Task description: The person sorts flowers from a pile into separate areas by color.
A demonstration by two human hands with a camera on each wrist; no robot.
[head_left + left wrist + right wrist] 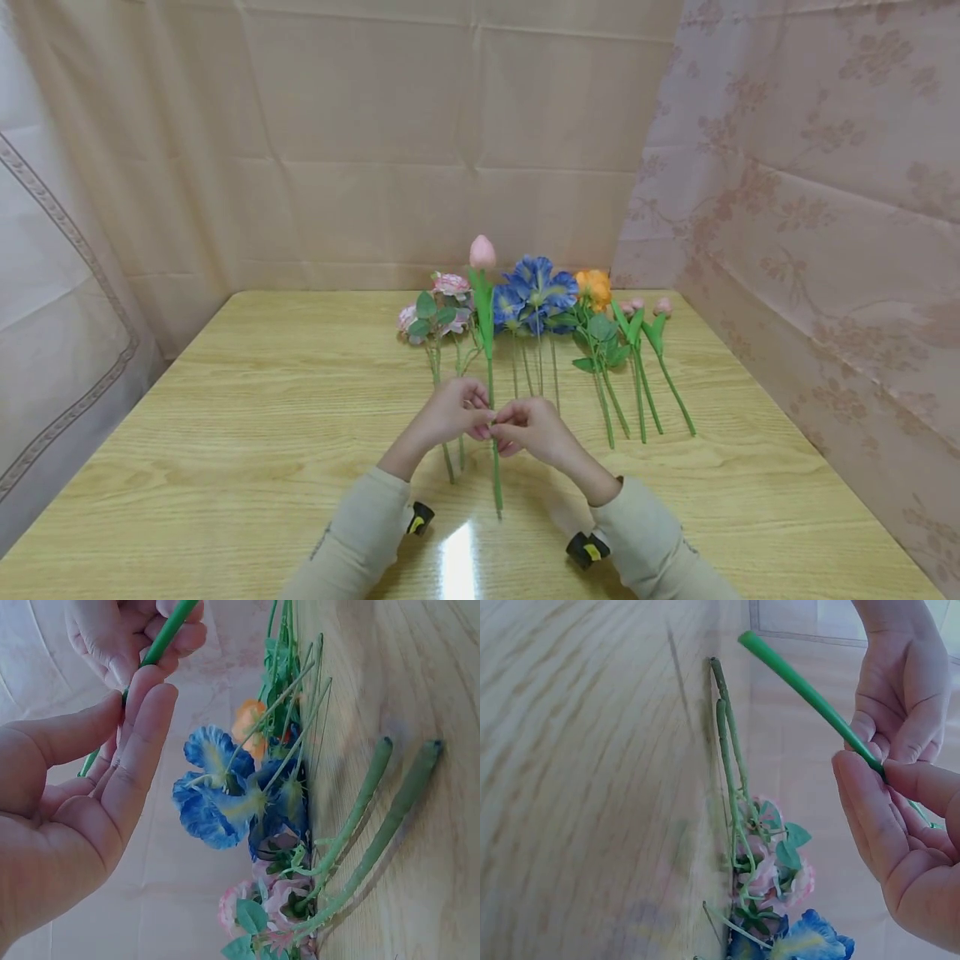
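Observation:
A pink artificial tulip (482,252) with long green leaves stands nearly upright above the table, held by its green stem (802,688). My left hand (455,410) pinches the stem about midway, thumb against fingers. Right beside it, my right hand (535,429) also pinches the stem; the fingertips of both hands almost meet there. In the left wrist view, the left thumb and fingers (154,712) close on the stem. Behind the hands lie pink-and-white flowers (452,286) and blue flowers (536,287) with thin stems.
Farther right on the wooden table (285,417) lie an orange flower (594,289) with green leaves and several more pink tulips (662,307). A beige cloth (450,125) hangs behind the table, and a patterned cloth (825,208) hangs at the right.

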